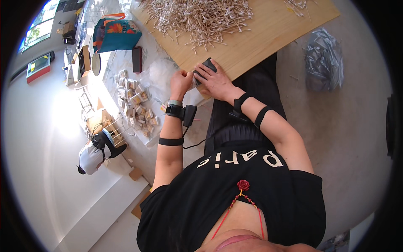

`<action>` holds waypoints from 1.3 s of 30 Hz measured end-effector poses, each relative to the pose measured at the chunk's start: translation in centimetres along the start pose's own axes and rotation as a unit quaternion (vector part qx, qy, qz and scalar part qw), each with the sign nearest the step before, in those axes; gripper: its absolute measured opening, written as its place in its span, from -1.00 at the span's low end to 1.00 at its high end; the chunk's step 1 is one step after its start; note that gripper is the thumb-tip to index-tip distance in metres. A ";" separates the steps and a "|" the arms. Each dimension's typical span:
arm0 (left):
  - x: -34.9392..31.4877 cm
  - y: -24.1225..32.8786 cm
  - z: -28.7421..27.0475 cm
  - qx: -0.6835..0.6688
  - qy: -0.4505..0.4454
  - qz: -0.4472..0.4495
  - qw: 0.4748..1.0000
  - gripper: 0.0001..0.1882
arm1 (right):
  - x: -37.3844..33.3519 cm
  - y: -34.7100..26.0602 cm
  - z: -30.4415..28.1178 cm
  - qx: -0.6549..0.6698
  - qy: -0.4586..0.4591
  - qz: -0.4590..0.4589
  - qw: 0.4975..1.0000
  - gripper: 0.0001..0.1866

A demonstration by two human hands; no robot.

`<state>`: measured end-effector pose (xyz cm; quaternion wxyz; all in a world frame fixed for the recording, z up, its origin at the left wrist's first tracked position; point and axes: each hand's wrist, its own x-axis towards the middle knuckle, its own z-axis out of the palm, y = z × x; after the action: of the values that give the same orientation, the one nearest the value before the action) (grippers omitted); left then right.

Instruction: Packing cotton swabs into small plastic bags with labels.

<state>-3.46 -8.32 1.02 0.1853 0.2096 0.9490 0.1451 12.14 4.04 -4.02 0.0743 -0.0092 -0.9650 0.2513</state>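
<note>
A small dark rectangular block (208, 64) lies at the near left corner of the wooden board (268, 46). My right hand (216, 82) rests over it, thumb along one edge and fingers across its top. Just left of the board's corner, my left hand (180, 82) is closed in a pinch, close to the right fingertips. What it pinches is too small to tell; something clear shows between the hands. Farther up the board spreads a large loose heap of cotton swabs (201, 21).
Left of my hands, a plastic-covered surface bears a pile of small packed bundles (136, 101), a phone (137, 59) and a teal bag (119, 35). A plastic-wrapped bundle (323, 61) stands on the floor at right. More swabs (299, 6) lie at the board's far right.
</note>
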 end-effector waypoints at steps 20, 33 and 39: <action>-1.8 6.2 0.9 0.349 -0.070 0.052 0.933 -0.71 | -0.1 1.3 0.5 0.177 0.162 0.026 0.970 -0.46; -2.4 4.6 1.6 0.314 0.005 0.124 0.941 -0.74 | -0.2 0.9 0.4 0.121 0.106 0.015 0.987 -0.49; -3.6 3.3 1.6 0.189 0.038 0.069 0.979 -0.70 | 0.0 0.2 0.9 0.025 0.060 0.020 0.998 -0.47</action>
<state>1.36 -6.78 1.76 0.0955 0.3002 0.9489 -0.0166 11.96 3.76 -4.85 0.1274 -0.0421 -0.9517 0.2761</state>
